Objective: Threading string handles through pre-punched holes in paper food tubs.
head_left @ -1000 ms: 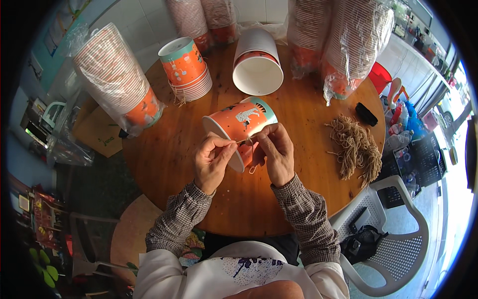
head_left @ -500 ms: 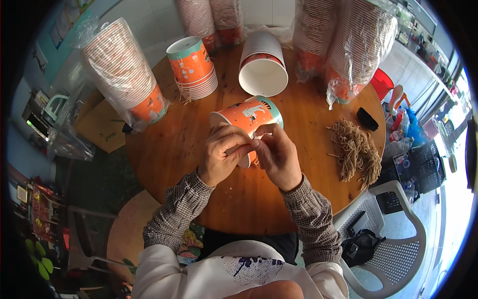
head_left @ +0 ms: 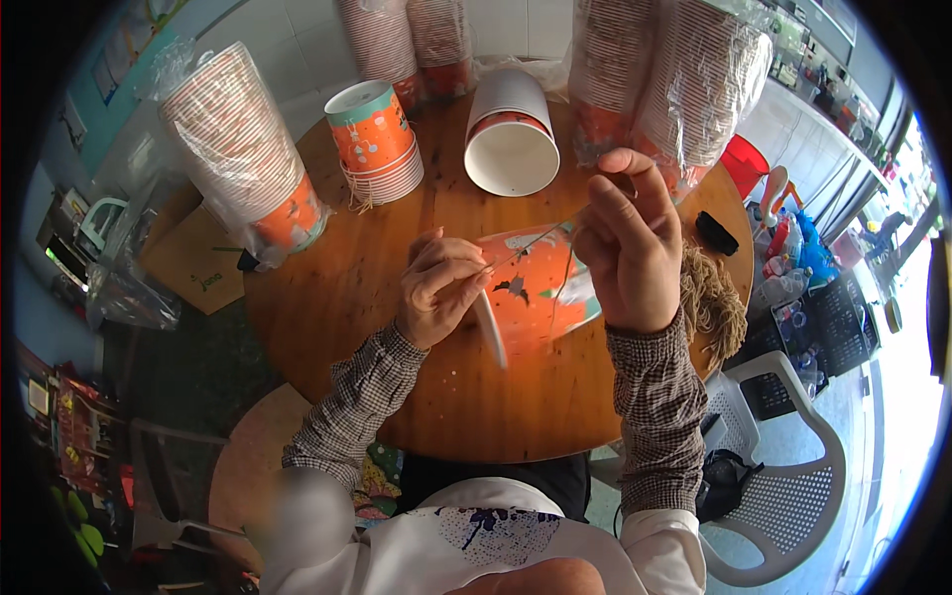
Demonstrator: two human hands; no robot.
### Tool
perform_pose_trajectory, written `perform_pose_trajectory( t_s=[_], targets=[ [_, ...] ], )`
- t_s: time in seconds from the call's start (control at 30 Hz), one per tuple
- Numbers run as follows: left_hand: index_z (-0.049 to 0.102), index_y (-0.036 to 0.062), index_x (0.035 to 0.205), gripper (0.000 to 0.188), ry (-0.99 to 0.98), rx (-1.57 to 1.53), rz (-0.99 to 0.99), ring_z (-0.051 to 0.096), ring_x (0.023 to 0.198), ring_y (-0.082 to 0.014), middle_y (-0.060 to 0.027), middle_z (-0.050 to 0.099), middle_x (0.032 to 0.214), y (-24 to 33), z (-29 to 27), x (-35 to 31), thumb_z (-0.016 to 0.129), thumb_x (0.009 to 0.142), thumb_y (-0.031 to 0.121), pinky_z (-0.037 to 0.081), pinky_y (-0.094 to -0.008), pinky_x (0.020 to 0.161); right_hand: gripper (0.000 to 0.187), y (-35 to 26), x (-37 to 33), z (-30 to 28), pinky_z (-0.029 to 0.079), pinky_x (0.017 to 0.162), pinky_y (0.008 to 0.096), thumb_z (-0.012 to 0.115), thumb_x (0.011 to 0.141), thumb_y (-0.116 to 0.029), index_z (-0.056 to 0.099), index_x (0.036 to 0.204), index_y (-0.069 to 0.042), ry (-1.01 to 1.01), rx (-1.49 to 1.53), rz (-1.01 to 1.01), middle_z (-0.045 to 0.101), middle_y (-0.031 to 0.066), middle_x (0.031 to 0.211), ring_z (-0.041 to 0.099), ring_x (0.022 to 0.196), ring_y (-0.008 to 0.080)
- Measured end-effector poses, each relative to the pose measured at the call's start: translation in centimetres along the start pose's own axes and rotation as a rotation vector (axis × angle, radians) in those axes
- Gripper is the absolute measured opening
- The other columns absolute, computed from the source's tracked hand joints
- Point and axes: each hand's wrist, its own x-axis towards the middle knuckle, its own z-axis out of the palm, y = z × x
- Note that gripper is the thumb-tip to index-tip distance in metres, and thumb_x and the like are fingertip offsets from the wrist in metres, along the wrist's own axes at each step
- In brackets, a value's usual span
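An orange paper cup (head_left: 540, 309) with a teal base band lies on its side on the table, blurred by motion, its white rim toward my left hand (head_left: 439, 290). My left hand pinches a thin tan string (head_left: 535, 246) close to that rim. From there the string stretches up across the cup to my right hand (head_left: 635, 243), which is raised at the cup's base end. My right thumb and forefinger are closed on the string, and a second strand hangs below them against the cup.
A heap of tan strings (head_left: 709, 307) lies on the round wooden table (head_left: 436, 397), near a black object (head_left: 716, 234). Upturned stacked cups (head_left: 372, 144), a stack lying sideways (head_left: 511, 149) and tall bagged cup stacks (head_left: 238, 149) stand around the far side. A white chair (head_left: 793, 476) is at right.
My right hand has moved up and right, away from my left, drawing the string out between them. The cup has turned and shifted slightly right and down. My left hand stays near the rim.
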Motion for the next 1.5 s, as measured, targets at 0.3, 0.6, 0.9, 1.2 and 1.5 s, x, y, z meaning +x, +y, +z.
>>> perform_pose_trajectory(
  t_s=[0.3, 0.6, 0.9, 1.2, 1.5],
  targets=[
    [0.06, 0.0003, 0.082, 0.013, -0.221, -0.188, -0.38, 0.055, 0.067, -0.0187, -0.0075, 0.056, 0.073, 4.3, -3.1, 3.8, 0.068, 0.085, 0.01, 0.043, -0.0297, 0.063, 0.01, -1.2, 0.3, 2.5, 0.029, 0.047, 0.0197, 0.05, 0.098, -0.008, 0.056, 0.106, -0.006, -0.103, 0.012, -0.152, 0.037, -0.0052, 0.066, 0.031, 0.052, 0.0046],
    [0.064, -0.0009, 0.092, 0.013, -0.268, -0.643, -0.807, 0.06, 0.085, -0.0109, -0.0042, 0.064, 0.09, 0.1, -4.3, 2.1, 0.06, 0.092, 0.011, 0.047, -0.0252, 0.08, 0.011, 4.2, 0.5, 2.6, 0.046, 0.057, 0.0238, 0.054, 0.096, -0.009, 0.054, 0.105, -0.002, -0.17, -0.147, 0.065, 0.056, 0.0017, 0.074, 0.058, 0.063, 0.0112],
    [0.06, 0.0023, 0.104, 0.023, 0.066, -1.118, -0.959, 0.062, 0.092, -0.0143, -0.0091, 0.065, 0.101, -1.2, -3.1, -0.9, 0.052, 0.098, 0.023, 0.051, -0.0291, 0.082, 0.011, 4.4, 0.6, 4.3, 0.049, 0.062, 0.0235, 0.054, 0.096, -0.007, 0.055, 0.105, -0.001, -0.236, -0.293, 0.008, 0.059, 0.0029, 0.077, 0.061, 0.067, 0.0108],
    [0.068, 0.0007, 0.094, 0.022, -0.333, -0.673, -0.908, 0.059, 0.073, -0.0066, -0.0012, 0.067, 0.082, -4.7, -4.5, -2.6, 0.066, 0.09, 0.022, 0.048, -0.0233, 0.066, 0.011, 9.6, 0.6, 2.5, 0.051, 0.066, 0.0227, 0.051, 0.095, -0.002, 0.055, 0.104, 0.001, -0.235, -0.59, 0.023, 0.06, 0.0023, 0.081, 0.062, 0.076, 0.0089],
    [0.059, 0.0042, 0.088, 0.011, -0.301, 0.296, -0.387, 0.062, 0.07, -0.038, -0.0163, 0.064, 0.075, -0.8, -4.7, -1.2, 0.06, 0.088, 0.015, 0.049, -0.0411, 0.058, 0.012, 10.2, 0.4, 4.9, 0.052, 0.069, 0.0237, 0.05, 0.095, 0.0, 0.055, 0.106, 0.001, -0.141, -0.456, -0.147, 0.058, 0.0031, 0.085, 0.058, 0.076, 0.0076]
  ],
)
